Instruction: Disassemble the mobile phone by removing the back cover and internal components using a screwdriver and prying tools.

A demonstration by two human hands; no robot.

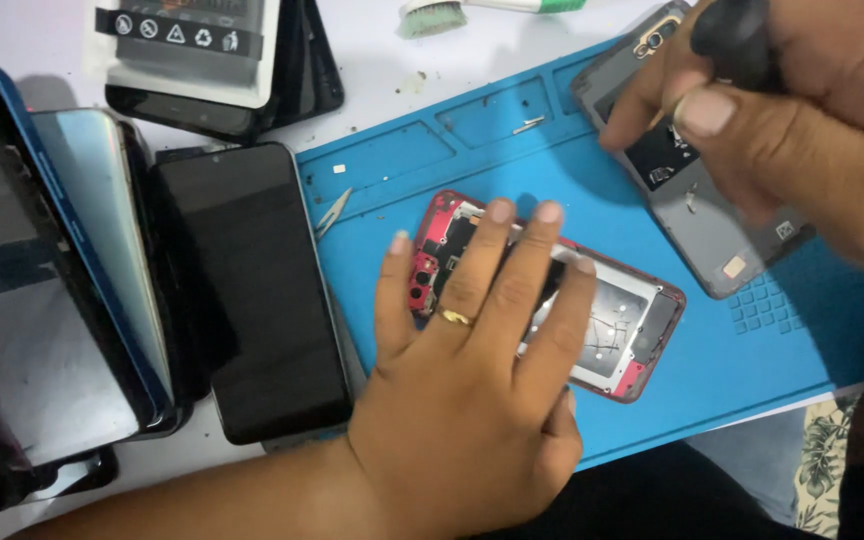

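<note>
Clearly a teardown is under way on the blue repair mat (752, 370). Off the mat's left edge lie a stack of phones (62, 290) and a dark-screened phone (252, 290), well out of the way. At mid-mat the left hand (472, 390) lies flat, fingers spread, pinning the opened red-framed phone (612, 330), its insides showing. The right hand (802, 130) is clenched round a black tool handle (737, 40), raised above a grey back cover (712, 230). Next, I'd judge, the tip must be brought down onto the red phone; the left fingers cover much of it. Tweezers (333, 211) and a loose screw (528, 124) sit in the mat's trays, a brush (452, 14) beyond.
</note>
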